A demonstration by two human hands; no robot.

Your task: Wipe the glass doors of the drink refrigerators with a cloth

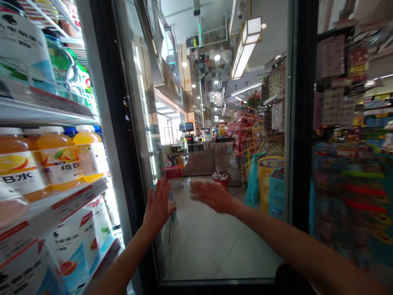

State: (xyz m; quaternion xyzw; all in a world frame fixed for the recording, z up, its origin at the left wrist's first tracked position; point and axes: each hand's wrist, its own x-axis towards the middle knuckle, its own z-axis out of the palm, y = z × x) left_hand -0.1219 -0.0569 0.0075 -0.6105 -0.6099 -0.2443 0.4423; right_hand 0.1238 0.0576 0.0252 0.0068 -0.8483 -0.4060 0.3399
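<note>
A glass cooler door [215, 237] with a black frame [302, 123] stands before me, swung away from the lit drink shelves on the left. My left hand [158, 205] is raised at the left side of the pane with fingers spread and holds nothing. Whether its palm touches the glass I cannot tell. My right hand [211, 194] is stretched out flat in front of the middle of the pane, fingers extended and somewhat blurred. Nothing is in it, and contact with the glass is not clear.
Orange drink bottles [59, 155] line the cooler shelf, with white drink pouches [73, 250] below and large bottles [27, 45] above. Through the glass show a shop counter [202, 157], a red bucket [220, 178], yellow and blue plastic racks [268, 176] and a tiled floor. Blurred merchandise hangs right.
</note>
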